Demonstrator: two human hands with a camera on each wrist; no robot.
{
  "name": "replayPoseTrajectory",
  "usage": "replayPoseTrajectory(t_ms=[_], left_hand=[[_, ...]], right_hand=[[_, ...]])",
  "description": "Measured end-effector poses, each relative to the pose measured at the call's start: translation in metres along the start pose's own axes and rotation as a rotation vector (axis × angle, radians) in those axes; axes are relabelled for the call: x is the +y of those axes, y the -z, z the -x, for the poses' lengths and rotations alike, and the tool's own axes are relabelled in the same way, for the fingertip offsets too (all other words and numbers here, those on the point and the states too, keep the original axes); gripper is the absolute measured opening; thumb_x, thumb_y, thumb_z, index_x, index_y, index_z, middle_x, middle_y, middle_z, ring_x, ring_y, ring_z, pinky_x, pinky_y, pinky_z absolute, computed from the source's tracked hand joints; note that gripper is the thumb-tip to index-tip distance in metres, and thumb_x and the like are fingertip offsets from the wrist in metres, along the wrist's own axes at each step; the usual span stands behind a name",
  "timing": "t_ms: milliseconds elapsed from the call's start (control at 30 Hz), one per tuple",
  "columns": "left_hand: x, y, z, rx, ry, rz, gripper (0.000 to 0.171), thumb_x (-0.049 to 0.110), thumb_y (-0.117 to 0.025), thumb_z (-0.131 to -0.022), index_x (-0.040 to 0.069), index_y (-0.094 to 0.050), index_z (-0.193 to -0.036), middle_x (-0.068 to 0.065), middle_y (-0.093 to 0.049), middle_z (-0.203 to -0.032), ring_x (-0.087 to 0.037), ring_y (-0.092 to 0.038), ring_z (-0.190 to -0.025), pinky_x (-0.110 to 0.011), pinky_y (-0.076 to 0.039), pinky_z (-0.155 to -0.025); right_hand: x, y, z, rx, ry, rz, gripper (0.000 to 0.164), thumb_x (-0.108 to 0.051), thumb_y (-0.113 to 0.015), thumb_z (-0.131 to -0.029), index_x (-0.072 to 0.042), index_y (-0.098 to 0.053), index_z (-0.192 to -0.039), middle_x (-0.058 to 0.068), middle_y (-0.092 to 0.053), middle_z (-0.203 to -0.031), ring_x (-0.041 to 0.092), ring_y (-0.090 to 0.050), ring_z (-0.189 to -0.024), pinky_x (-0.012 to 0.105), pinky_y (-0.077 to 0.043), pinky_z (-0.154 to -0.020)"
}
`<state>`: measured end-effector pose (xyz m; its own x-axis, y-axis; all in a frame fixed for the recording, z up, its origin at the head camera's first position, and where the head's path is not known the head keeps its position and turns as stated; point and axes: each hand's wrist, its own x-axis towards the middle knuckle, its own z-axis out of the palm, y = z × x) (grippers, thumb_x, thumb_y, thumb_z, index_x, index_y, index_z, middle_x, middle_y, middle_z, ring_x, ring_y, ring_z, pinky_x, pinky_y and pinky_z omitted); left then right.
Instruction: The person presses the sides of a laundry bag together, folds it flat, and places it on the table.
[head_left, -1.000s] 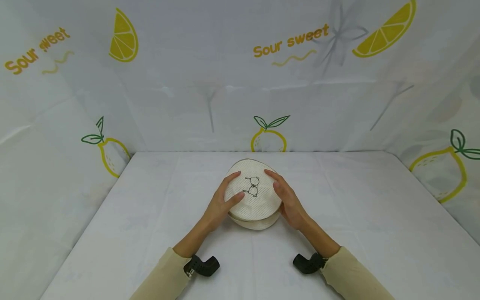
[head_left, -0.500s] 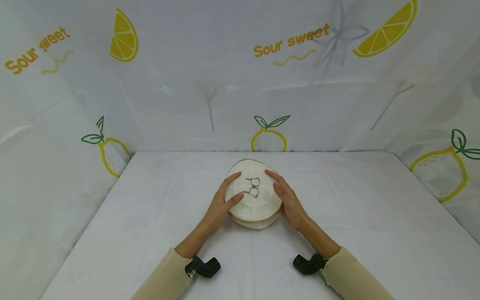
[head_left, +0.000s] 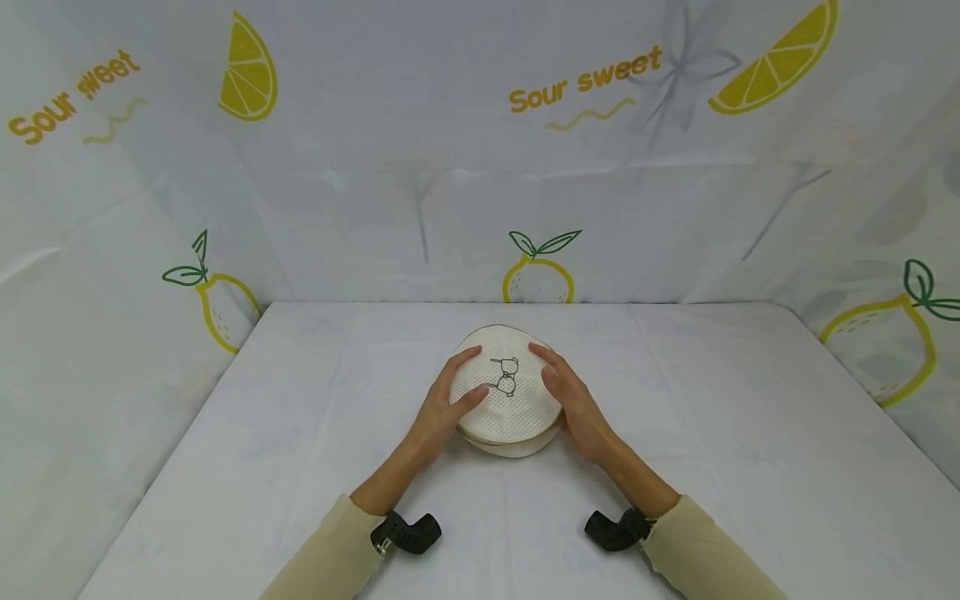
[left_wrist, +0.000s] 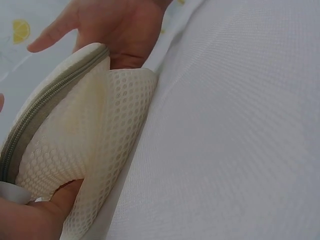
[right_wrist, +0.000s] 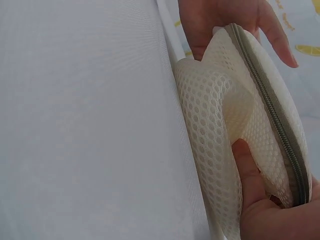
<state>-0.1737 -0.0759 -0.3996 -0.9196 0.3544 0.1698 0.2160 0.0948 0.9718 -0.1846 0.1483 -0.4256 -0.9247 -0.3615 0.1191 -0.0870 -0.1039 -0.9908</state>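
A round, cream mesh laundry bag with a small dark line drawing on its top panel sits near the middle of the table. My left hand grips its left side, thumb and a finger over the top panel. From the right, my right hand holds the opposite side in the same way. Both wrist views show a grey-green zipper curving along the bag's rim, and the soft mesh side wall folded inward beneath it. Fingers of each hand press into that fold under the rim.
A white cloth covers the table. White curtains with lemon prints rise behind it and along both sides. Each wrist carries a black camera mount below a beige sleeve.
The bag's far edge has dropped slightly toward me, and my right thumb has shifted a little left on the top panel. Both hands otherwise keep their hold in place.
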Motion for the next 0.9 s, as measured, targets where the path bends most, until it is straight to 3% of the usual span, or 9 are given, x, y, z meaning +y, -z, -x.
replayPoseTrajectory(t_ms=[200,533,900], left_hand=[[-0.0027,-0.0018,-0.0010,0.019,-0.015,-0.030,0.058,0.014,-0.055,-0.097,0.007,-0.030,-0.149,-0.013,-0.023,-0.155,-0.026,-0.016,-0.143,-0.051,-0.010,-0.113],[-0.0045,-0.0052,0.0000,0.050,0.000,-0.080,0.059,0.019,-0.059,-0.096,0.010,-0.033,-0.148,-0.012,-0.026,-0.154,-0.028,-0.020,-0.142,-0.052,-0.014,-0.112],[-0.0055,-0.0083,-0.0010,0.073,0.036,-0.147,0.058,0.022,-0.059,-0.096,0.014,-0.034,-0.148,-0.011,-0.028,-0.153,-0.030,-0.023,-0.141,-0.051,-0.017,-0.111]], right_hand=[[0.0032,0.0001,-0.0006,0.025,-0.012,0.020,0.052,-0.036,-0.035,-0.102,-0.019,-0.026,-0.151,0.004,-0.014,-0.155,0.032,-0.039,-0.124,0.041,-0.041,-0.094],[0.0088,0.0007,-0.0006,0.065,-0.008,0.061,0.053,-0.037,-0.037,-0.102,-0.019,-0.030,-0.150,0.001,-0.010,-0.158,0.026,-0.008,-0.143,0.056,-0.013,-0.110],[0.0091,0.0021,0.0004,0.061,0.003,0.065,0.052,-0.036,-0.037,-0.103,-0.017,-0.028,-0.151,0.001,-0.010,-0.158,0.022,-0.002,-0.144,0.054,-0.004,-0.112]])
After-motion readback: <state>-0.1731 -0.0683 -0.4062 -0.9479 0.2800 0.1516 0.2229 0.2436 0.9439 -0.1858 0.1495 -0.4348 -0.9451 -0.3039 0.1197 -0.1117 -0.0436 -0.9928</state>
